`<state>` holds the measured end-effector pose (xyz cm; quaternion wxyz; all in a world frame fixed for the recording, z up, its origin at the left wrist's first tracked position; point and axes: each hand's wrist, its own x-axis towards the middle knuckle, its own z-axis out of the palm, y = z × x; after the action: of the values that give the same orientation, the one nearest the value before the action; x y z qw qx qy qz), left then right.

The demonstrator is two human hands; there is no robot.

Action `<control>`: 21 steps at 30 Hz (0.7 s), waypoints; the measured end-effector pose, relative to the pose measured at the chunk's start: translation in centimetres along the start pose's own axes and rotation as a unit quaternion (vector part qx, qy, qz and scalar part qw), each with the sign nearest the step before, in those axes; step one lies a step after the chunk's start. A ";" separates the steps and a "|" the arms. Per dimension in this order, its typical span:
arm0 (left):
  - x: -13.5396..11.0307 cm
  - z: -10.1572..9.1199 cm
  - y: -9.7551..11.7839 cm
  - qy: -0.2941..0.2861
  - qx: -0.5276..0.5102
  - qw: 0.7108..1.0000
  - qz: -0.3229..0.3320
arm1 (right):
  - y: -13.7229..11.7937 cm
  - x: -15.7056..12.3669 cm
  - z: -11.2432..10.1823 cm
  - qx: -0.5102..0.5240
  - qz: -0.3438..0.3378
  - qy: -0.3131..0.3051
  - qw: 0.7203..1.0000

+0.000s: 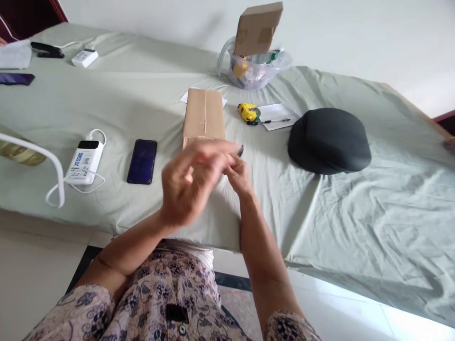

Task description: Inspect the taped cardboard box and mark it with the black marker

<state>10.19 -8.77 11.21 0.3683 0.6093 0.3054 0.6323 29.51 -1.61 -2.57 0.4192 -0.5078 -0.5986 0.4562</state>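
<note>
My left hand (186, 184) reaches across in front of a brown cardboard box (205, 113), its fingers smeared by motion and meeting my right hand. My right hand (239, 174) is closed, with thumb and fingertips pinched together. A small dark thing (241, 150) pokes out just past its fingers; its kind cannot be made out, and whatever lies between the two hands is hidden. The box lies flat with its near end covered by my left hand. White paper (184, 97) shows from under its far end.
A yellow tape measure (249, 112), a pen (276, 121) on white paper and a black rounded case (330, 141) lie to the right. Leftward are a phone (142, 161) and a white power bank (85, 162). Behind stands a clear plastic basket (254, 76) holding a carton (258, 29).
</note>
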 end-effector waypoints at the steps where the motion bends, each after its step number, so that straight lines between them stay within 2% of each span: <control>1: 0.9 -0.2 -1.2 0.062 0.024 0.998 0.017 | 0.0 0.0 0.0 0.000 -0.007 0.042 0.999; 3: 2.3 -1.0 -4.4 0.144 0.064 0.987 0.035 | 0.0 0.1 0.3 -0.005 -0.025 0.144 0.989; 5: 3.2 -2.0 -7.9 0.159 0.087 0.983 0.030 | 0.3 0.3 0.7 -0.034 -0.037 0.203 0.978; 8: 3.5 -2.9 -12.5 0.111 0.104 0.988 -0.007 | 1.2 0.6 1.6 -0.113 -0.045 0.212 0.970; 10: 3.2 -3.2 -14.7 0.071 0.102 0.992 -0.023 | 1.8 0.8 2.2 -0.170 -0.057 0.192 0.965; 13: 2.5 -3.4 -16.4 0.031 0.094 0.995 -0.033 | 2.4 0.8 2.8 -0.219 -0.067 0.151 0.962; 18: 1.4 -3.7 -17.7 0.046 0.082 0.994 -0.061 | 2.4 0.7 3.1 -0.212 -0.044 0.142 0.966; 21: 0.8 -3.7 -18.3 0.044 0.128 0.988 -0.080 | 2.3 0.7 3.3 -0.222 -0.018 0.149 0.964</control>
<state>8.21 2.03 -3.94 0.3232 0.5968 0.4472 0.5826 26.70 -1.15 -5.50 0.3887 -0.6391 -0.6248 0.2236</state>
